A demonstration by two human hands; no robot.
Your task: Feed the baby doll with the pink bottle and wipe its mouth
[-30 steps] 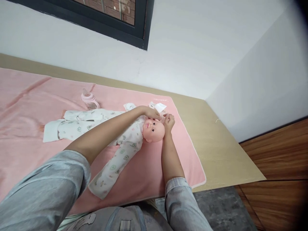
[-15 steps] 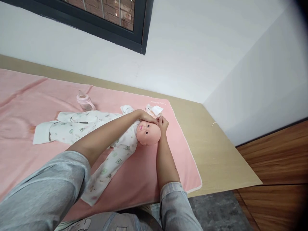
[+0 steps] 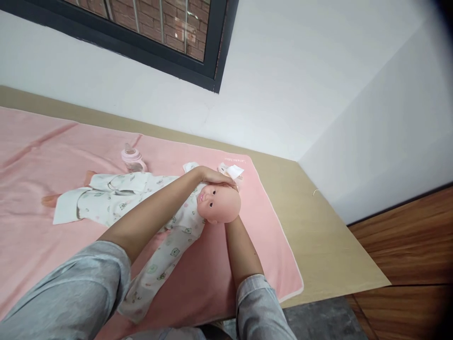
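Because behind doll's head (image 3: 223, 205), right hand invisible.

Wears faded grey-blue, denim-like cloth on both arms. Shows on left sleeve (image 3: 71, 293) a wide, loose cut, mottled with paler patches and creased, ending in a rounded, turned-back left cuff (image 3: 115, 262) near the elbow. Shows on right sleeve (image 3: 264, 309) the same washed tone, ending in a flatter, banded right cuff (image 3: 250, 285). Leaves left forearm (image 3: 159, 212) and right forearm (image 3: 242, 250) bare. Shows greyish garment front (image 3: 173, 334) at lower edge, mostly cut off.
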